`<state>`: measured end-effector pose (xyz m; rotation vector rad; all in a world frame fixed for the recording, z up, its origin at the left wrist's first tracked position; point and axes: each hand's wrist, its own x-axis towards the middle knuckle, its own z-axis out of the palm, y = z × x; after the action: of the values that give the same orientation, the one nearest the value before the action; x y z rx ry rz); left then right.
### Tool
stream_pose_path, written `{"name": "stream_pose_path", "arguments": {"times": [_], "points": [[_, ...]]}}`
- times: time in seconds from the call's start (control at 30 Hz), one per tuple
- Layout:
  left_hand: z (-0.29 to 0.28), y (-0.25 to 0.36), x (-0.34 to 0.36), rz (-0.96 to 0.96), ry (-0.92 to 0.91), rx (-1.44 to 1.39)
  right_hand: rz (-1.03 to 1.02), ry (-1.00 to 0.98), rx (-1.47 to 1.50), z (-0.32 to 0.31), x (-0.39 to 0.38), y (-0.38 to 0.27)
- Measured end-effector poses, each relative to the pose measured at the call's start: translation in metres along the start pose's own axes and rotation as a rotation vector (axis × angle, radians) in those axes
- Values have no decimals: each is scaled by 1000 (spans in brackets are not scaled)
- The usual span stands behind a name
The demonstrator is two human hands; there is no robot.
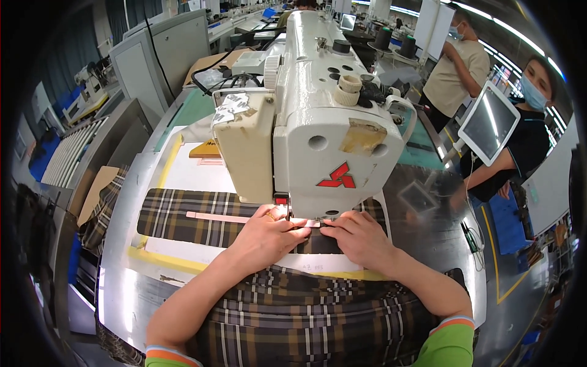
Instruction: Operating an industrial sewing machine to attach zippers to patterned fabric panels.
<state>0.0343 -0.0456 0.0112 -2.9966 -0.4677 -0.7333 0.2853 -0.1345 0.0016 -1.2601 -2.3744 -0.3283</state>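
Observation:
My left hand point(268, 234) and my right hand point(356, 240) rest on plaid fabric point(162, 214) on either side of the needle area of a white sewing machine point(313, 153). The fingers of both hands are slightly bent and apart, their tips touching a narrow pink strip point(220, 218) that lies across the fabric. The needle and presser foot are mostly hidden by the machine head and my fingers. Beneath the fabric is a white board with yellow-taped edges point(195, 265). A large bunched piece of plaid cloth point(312, 318) drapes in front of me between my forearms.
At right stand two people point(457, 67) point(501, 174), one behind a tablet screen point(489, 122) on an arm. A metal tabletop point(428, 220) surrounds the board. Grey cabinets point(147, 61) stand at back left, cut cloth and card point(101, 202) lie left. Black spools point(384, 40) stand behind.

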Motion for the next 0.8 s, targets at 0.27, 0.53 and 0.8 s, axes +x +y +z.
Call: {"name": "stream_pose_path", "arguments": {"times": [0.27, 0.53, 0.8], "points": [[-1, 0, 7, 9, 12, -2, -12, 79, 72, -2, -2, 7], [1, -1, 1, 1, 19, -1, -25, 82, 70, 1, -6, 3], [0, -4, -1, 14, -1, -10, -30, -36, 44, -5, -9, 1]]}}
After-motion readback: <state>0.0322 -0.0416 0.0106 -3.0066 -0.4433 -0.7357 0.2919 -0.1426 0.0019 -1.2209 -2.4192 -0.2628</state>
